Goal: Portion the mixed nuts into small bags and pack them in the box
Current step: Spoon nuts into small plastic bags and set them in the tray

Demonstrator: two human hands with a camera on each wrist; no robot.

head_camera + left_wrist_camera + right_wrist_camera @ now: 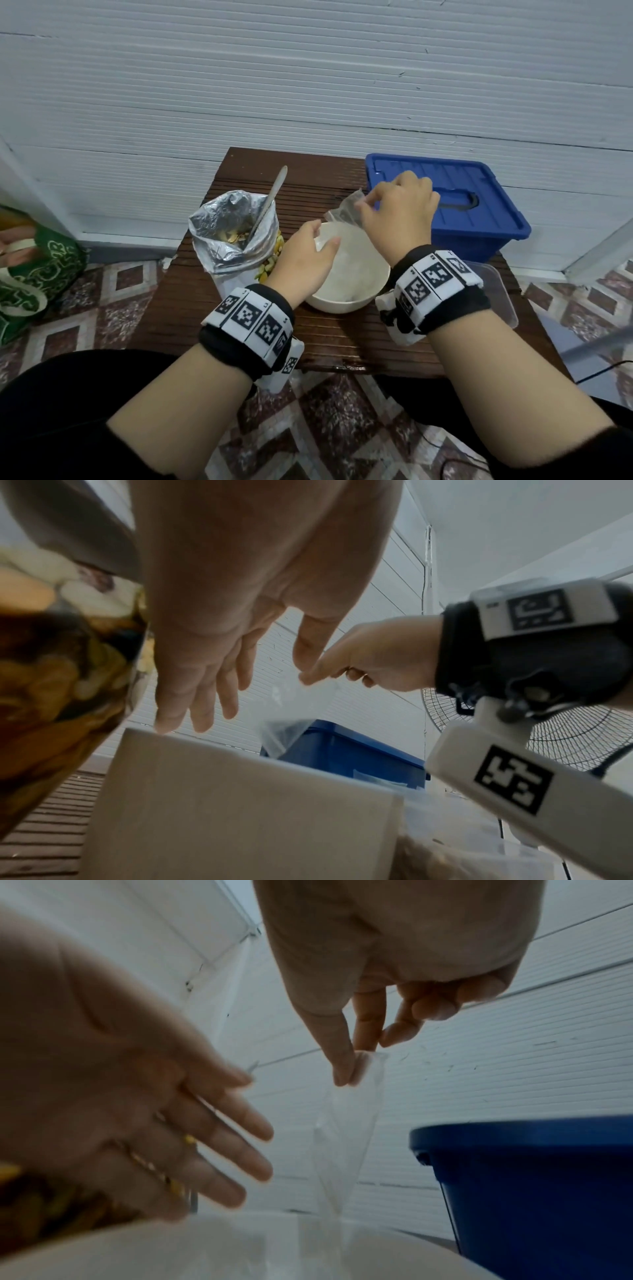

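A white bowl (370,274) sits mid-table with clear small bags inside. My right hand (397,209) pinches the top of one small clear bag (344,214) between thumb and forefinger, and the bag (342,1137) hangs down into the bowl (240,1253). My left hand (305,253) hovers over the bowl's left rim with fingers straight, holding nothing. To the left stands the foil bag of mixed nuts (233,236), open, with a spoon (270,202) sticking out. A blue lidded box (455,205) stands at the back right.
A clear plastic container (496,291) lies at the table's right edge, partly under my right wrist. A green bag (34,274) sits on the tiled floor to the left. The white panel wall stands just behind the small wooden table (239,329). A fan (565,737) stands at right.
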